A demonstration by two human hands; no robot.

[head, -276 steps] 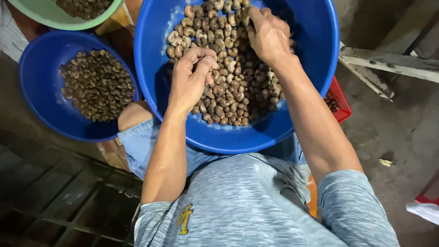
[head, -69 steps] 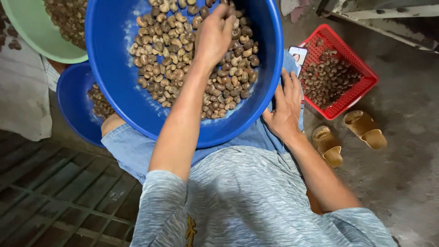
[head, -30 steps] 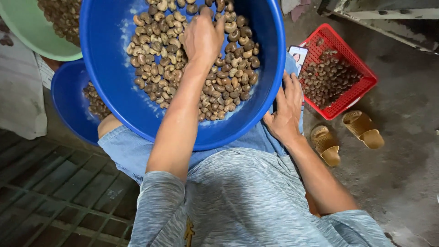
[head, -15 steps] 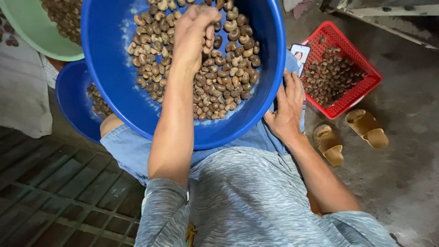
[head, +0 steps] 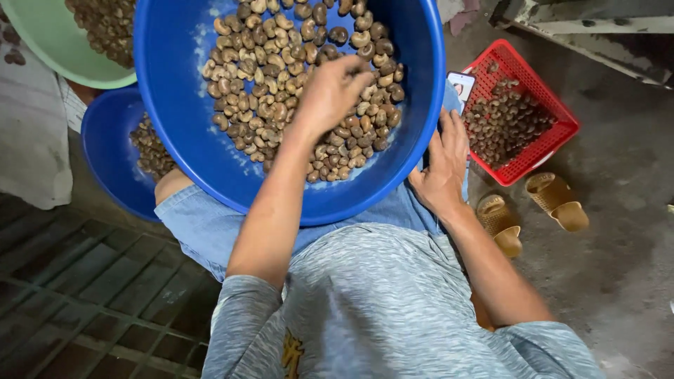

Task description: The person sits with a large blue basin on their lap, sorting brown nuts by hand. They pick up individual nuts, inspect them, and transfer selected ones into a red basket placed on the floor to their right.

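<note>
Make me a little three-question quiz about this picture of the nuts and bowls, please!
1. True or false: the left hand is in the big blue bowl of nuts.
2. What colour is the basket on the floor?
3. Where does the right hand rest? A) in the green bowl B) on the big bowl's rim C) on the sandals

Key: 1 true; 2 red; 3 B

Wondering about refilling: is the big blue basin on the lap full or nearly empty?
Partly full: nuts cover the blue basin bottom; its walls show bare.
</note>
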